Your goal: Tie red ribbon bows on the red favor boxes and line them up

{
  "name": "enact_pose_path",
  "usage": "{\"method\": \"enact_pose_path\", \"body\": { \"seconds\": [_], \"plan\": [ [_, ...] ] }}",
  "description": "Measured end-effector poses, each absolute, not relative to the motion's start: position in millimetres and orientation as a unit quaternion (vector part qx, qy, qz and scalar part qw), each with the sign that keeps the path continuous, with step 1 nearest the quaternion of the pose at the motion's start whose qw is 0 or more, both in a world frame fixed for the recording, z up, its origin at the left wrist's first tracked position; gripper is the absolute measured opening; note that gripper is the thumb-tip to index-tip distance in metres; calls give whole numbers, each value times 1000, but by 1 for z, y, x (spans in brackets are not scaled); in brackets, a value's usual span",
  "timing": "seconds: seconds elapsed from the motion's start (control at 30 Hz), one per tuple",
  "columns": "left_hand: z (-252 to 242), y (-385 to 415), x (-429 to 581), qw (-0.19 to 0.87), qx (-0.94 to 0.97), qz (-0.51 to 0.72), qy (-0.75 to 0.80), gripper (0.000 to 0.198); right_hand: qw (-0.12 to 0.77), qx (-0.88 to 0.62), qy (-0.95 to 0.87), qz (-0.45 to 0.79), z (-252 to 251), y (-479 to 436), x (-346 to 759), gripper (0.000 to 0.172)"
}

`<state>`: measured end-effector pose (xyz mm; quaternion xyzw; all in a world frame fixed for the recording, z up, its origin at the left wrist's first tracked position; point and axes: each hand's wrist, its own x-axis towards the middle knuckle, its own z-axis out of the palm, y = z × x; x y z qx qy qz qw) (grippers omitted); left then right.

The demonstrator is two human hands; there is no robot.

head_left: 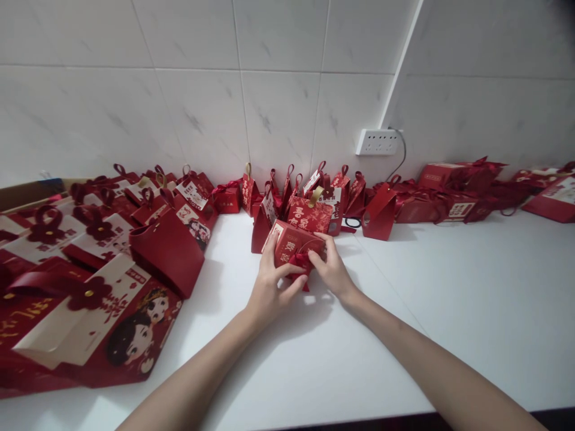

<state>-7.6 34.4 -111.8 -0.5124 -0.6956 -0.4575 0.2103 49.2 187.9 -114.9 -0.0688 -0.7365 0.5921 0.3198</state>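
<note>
1. Bags (168, 254) crowd the left of the table (381, 359), many with handles up; we take them as made up.
2. Our left hand (271, 281) is clamped on the left side of a box (286, 239), mid-table, on the near side of small bags (309, 214).
3. Its bow (300, 259) looks tied, we judge, though our fingers cover part; we have not yet let go.
4. Our right hand (331, 266) grips its right side, thumb by the bow.
5. Ribboned boxes (417, 209) lie far right, apparently done; what remains, we cannot tell.
</note>
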Motion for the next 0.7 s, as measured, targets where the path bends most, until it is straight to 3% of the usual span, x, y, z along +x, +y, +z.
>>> {"method": "enact_pose_path", "body": {
  "seconds": [0.33, 0.53, 0.6, 0.7],
  "plan": [
    [-108, 35, -5, 106, -403, -600, -683, 14, 323, -73, -739, 586, -114, 189, 49, 43],
    [-103, 35, -6, 139, -401, -565, -707, 12, 322, -65, -740, 587, -114, 187, 49, 43],
    [-101, 34, -7, 136, -398, -563, -711, 13, 313, -51, -741, 592, -114, 188, 50, 47],
    [-100, 34, -10, 111, -366, -599, -704, 18, 283, -2, -764, 580, -114, 190, 54, 68]
  ]
}}
